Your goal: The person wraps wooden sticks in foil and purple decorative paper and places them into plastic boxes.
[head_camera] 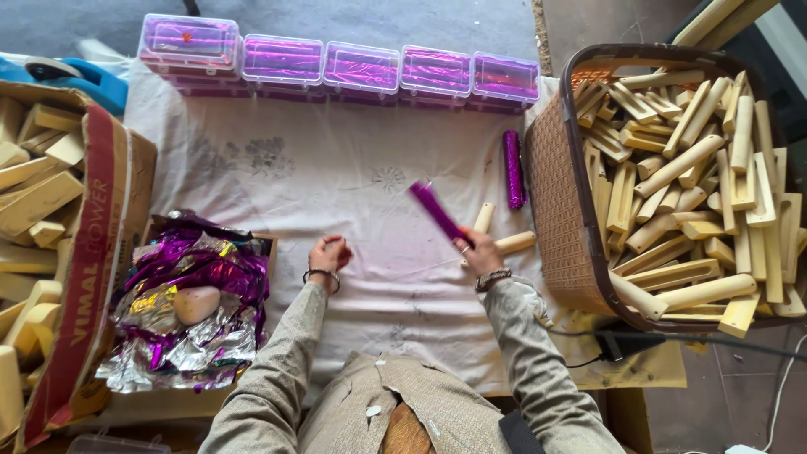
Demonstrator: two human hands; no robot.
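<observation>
We have one view only, from a camera worn on the head, looking almost straight down; our own sleeves enter from the bottom edge; the white cloth (336, 168) fills the middle, near enough that its faint print shows; its far edge lies toward the top, its left and right edges near the sides of the view.
</observation>
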